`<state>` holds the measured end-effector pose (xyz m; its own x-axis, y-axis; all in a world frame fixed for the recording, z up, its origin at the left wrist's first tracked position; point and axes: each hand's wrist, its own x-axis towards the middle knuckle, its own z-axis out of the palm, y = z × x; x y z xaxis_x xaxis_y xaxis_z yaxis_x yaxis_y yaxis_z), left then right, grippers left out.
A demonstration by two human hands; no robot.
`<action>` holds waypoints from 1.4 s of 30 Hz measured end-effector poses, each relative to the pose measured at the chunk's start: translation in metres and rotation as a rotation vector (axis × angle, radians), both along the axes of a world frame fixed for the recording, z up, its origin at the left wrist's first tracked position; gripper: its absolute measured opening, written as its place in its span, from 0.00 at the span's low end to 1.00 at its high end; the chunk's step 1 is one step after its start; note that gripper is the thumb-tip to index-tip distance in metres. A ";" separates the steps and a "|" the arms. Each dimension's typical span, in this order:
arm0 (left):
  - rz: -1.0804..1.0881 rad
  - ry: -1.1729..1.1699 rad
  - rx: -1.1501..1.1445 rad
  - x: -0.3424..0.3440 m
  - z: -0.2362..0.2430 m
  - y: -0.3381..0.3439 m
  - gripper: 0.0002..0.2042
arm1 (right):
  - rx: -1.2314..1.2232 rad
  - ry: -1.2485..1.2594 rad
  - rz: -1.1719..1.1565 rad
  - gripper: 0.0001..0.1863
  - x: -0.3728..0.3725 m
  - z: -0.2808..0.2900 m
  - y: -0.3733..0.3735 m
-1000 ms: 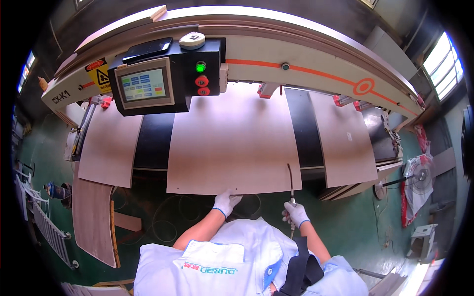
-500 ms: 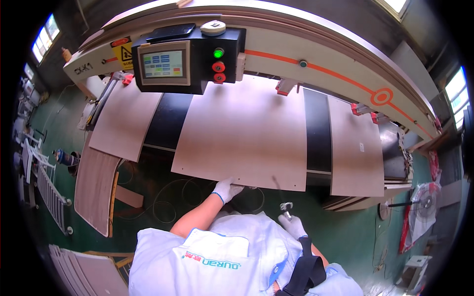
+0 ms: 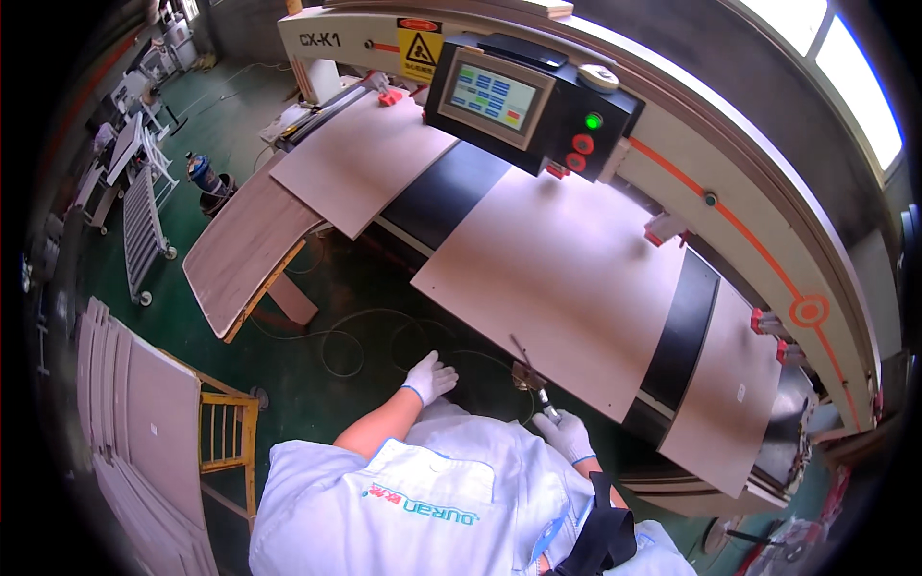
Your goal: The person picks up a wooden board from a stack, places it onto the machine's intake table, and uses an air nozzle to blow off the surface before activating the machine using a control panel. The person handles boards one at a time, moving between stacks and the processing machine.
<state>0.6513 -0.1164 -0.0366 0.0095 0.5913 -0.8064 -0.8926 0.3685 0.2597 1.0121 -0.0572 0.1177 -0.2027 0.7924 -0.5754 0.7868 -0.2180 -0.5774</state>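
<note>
My left hand (image 3: 431,376), in a white glove, is held out over the floor with its fingers stretched and nothing in them. It is apart from the large pale middle panel (image 3: 576,269), which lies on the machine bed with small holes near its front edge. In its white glove, my right hand (image 3: 567,437) is closed round the handle of what looks like an air blow gun (image 3: 524,374). The gun has a metal body and a thin dark nozzle, which reaches up in front of the panel's near edge. Part of the grip is hidden by the fingers.
Narrower panels lie to the left (image 3: 365,154) and right (image 3: 730,403) on the bed. Above them runs a white beam with a control box (image 3: 533,106). A thin hose (image 3: 336,357) loops over the green floor. Stacked boards (image 3: 158,413) stand by a yellow frame (image 3: 248,422).
The view has turned to the left. My left hand has come off the middle panel's front edge and its fingers are now free. The blow gun stays in my right hand.
</note>
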 end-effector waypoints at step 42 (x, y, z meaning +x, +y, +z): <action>0.254 0.245 0.227 -0.253 0.081 0.027 0.22 | -0.212 0.610 -0.306 0.22 -0.247 0.059 0.110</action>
